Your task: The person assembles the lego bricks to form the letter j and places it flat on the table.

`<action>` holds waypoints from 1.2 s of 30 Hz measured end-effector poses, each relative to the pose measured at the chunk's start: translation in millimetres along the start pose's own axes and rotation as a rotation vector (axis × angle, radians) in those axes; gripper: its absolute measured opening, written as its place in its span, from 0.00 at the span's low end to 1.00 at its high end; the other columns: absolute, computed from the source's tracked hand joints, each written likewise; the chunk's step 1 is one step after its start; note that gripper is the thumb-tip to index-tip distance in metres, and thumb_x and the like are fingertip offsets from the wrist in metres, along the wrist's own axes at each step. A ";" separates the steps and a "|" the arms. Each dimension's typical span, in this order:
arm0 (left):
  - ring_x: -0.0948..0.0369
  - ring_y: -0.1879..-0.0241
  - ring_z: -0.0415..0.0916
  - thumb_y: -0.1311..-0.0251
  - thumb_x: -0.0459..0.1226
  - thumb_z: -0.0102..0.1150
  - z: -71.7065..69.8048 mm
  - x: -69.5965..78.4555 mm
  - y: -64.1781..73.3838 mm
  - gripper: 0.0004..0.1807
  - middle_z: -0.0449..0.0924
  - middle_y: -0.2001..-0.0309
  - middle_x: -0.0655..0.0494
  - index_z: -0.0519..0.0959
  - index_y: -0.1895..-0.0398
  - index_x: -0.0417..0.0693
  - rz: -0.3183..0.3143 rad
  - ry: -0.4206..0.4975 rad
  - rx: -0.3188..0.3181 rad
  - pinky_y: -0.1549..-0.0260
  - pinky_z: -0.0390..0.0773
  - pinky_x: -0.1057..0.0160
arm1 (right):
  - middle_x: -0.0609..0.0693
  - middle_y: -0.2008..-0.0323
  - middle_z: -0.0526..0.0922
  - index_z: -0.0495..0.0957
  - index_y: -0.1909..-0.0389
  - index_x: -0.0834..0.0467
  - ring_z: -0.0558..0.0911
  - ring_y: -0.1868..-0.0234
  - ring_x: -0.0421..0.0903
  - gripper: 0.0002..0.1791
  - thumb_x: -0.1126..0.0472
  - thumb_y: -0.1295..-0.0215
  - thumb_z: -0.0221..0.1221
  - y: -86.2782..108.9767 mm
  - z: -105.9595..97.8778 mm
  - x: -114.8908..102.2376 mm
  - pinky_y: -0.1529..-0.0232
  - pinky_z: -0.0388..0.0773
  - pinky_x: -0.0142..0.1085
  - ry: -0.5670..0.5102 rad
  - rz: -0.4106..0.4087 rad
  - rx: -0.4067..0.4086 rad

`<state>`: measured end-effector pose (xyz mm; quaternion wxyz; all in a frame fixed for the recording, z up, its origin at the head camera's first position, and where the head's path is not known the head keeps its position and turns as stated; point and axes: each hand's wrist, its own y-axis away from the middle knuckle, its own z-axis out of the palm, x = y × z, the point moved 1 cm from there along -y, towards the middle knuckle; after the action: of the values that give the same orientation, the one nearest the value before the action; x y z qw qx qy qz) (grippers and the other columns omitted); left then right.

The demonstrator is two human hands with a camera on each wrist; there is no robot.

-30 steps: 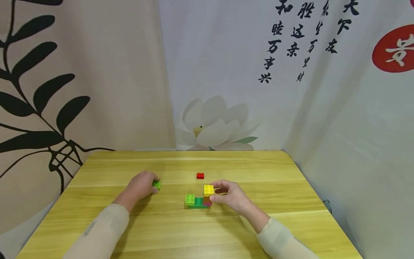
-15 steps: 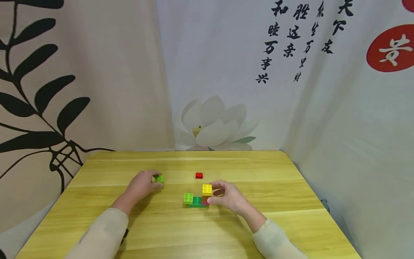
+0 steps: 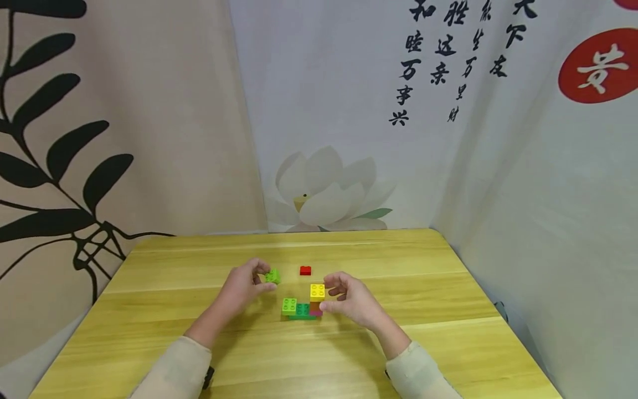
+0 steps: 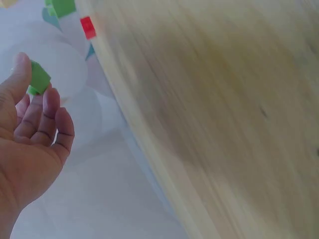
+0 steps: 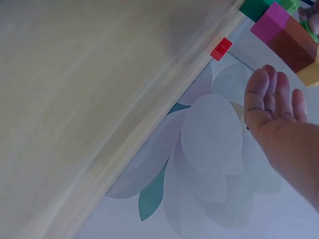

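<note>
My left hand (image 3: 243, 284) pinches a light green toy brick (image 3: 272, 276) between thumb and fingers, left of a small build. In the left wrist view, this brick (image 4: 40, 78) sits at the fingertips. The build has a dark green base (image 3: 302, 310), with another light green brick (image 3: 289, 306) at its left end. At its right end rise a magenta brick (image 3: 316, 313), a brown brick (image 3: 315, 306) and a yellow brick (image 3: 317, 292) on top. My right hand (image 3: 355, 299) is at the tower's right side, fingers loosely bent, thumb tip overlapping the brown brick.
A red brick (image 3: 305, 270) lies alone on the wooden table (image 3: 423, 277), behind the build. Past the table's far edge hangs a printed curtain (image 3: 339, 111) with a flower, leaves and writing.
My left hand has carried the light green brick rightward, closer to the build. My right hand stays beside the tower, its fingers nearly unchanged. The head view has shifted slightly.
</note>
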<state>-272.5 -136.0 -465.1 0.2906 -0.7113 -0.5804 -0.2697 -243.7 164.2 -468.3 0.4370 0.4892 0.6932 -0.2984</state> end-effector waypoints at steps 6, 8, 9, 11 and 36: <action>0.61 0.64 0.75 0.40 0.38 0.78 7.5 18.0 2.4 0.20 0.89 0.54 0.54 0.84 0.47 0.43 0.053 0.035 -0.009 0.67 0.76 0.67 | 0.53 0.42 0.86 0.81 0.39 0.56 0.83 0.41 0.54 0.26 0.55 0.35 0.76 -1.6 1.5 -0.2 0.39 0.83 0.51 0.041 0.004 0.009; 0.61 0.64 0.75 0.41 0.37 0.79 10.6 25.5 3.5 0.21 0.90 0.52 0.53 0.84 0.46 0.44 0.069 0.046 -0.010 0.68 0.76 0.68 | 0.53 0.43 0.86 0.82 0.40 0.56 0.84 0.43 0.52 0.25 0.54 0.34 0.75 -1.6 2.2 -0.6 0.40 0.84 0.50 0.042 0.007 0.010; 0.62 0.65 0.75 0.41 0.37 0.79 12.1 29.6 4.2 0.21 0.90 0.51 0.52 0.84 0.46 0.44 0.078 0.048 -0.010 0.68 0.76 0.68 | 0.52 0.43 0.86 0.82 0.40 0.56 0.84 0.43 0.51 0.24 0.54 0.34 0.75 -1.8 2.6 -0.4 0.41 0.84 0.49 0.042 0.008 0.010; 0.62 0.65 0.75 0.42 0.36 0.80 14.6 38.9 6.3 0.23 0.90 0.49 0.51 0.84 0.44 0.44 0.101 0.059 -0.018 0.69 0.76 0.69 | 0.53 0.43 0.87 0.82 0.40 0.56 0.84 0.44 0.50 0.24 0.54 0.33 0.74 -1.8 3.2 -0.7 0.42 0.85 0.47 0.040 0.003 0.008; 0.55 0.56 0.84 0.31 0.41 0.72 44.3 71.0 13.9 0.19 0.88 0.51 0.56 0.82 0.40 0.48 0.355 -0.083 -0.122 0.61 0.84 0.60 | 0.51 0.45 0.88 0.82 0.40 0.55 0.85 0.44 0.49 0.21 0.53 0.29 0.71 -2.4 6.5 -0.6 0.44 0.85 0.42 0.016 -0.035 -0.021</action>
<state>-244.0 -58.5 -445.7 0.2659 -0.8294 -0.4398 -0.2193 -243.9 157.6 -470.7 0.4315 0.4748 0.7082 -0.2948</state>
